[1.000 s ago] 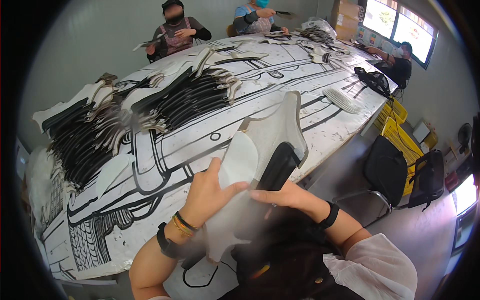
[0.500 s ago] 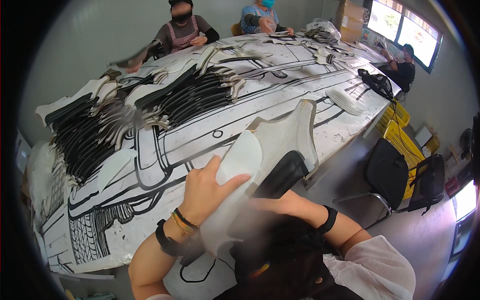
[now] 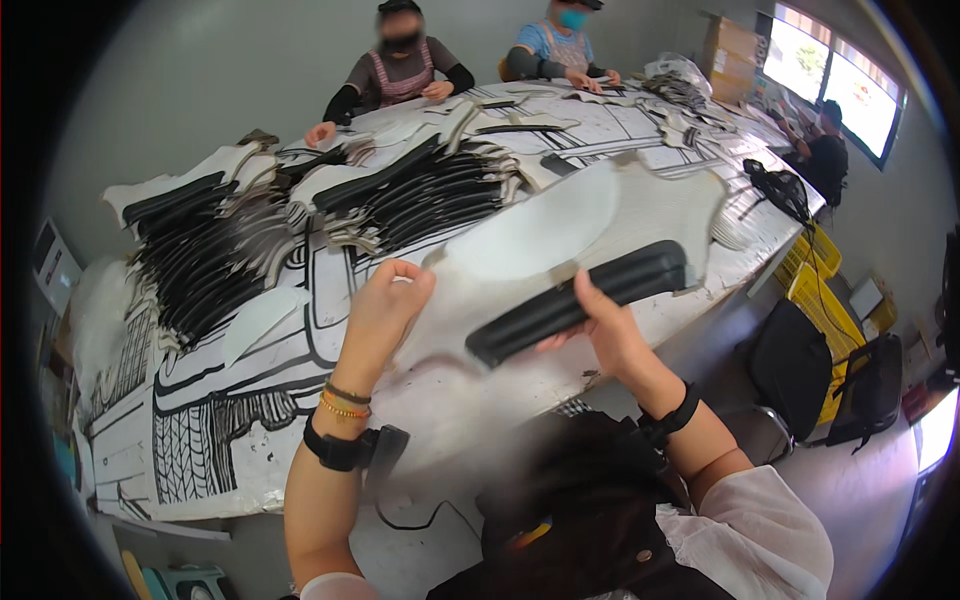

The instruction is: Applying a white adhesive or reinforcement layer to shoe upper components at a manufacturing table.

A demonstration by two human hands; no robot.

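Observation:
A pale, irregularly cut panel [image 3: 672, 205] is held up above the near side of the table, tilted. Along its lower side runs a black padded strip [image 3: 635, 275], and a smooth white rounded sheet [image 3: 550, 228] lies on its upper part. My right hand [image 3: 612, 335] grips the panel at the black strip, thumb on top and fingers underneath. At the panel's left edge is my left hand [image 3: 388, 308], fingers curled closed on that edge. The panel's lower left part is smeared by motion.
Stacks of similar black-and-pale pieces [image 3: 410, 195] [image 3: 200, 265] cover the table's [image 3: 300, 480] left and far side. A loose white sheet [image 3: 262, 320] lies near the left stack. Three people sit around the table. To the right stand a black chair [image 3: 785, 350] and yellow crates [image 3: 825, 300].
The panel has turned flatter, its black strip now facing up more fully. My right hand has moved up onto the strip; my left hand has shifted from the white sheet to the left edge.

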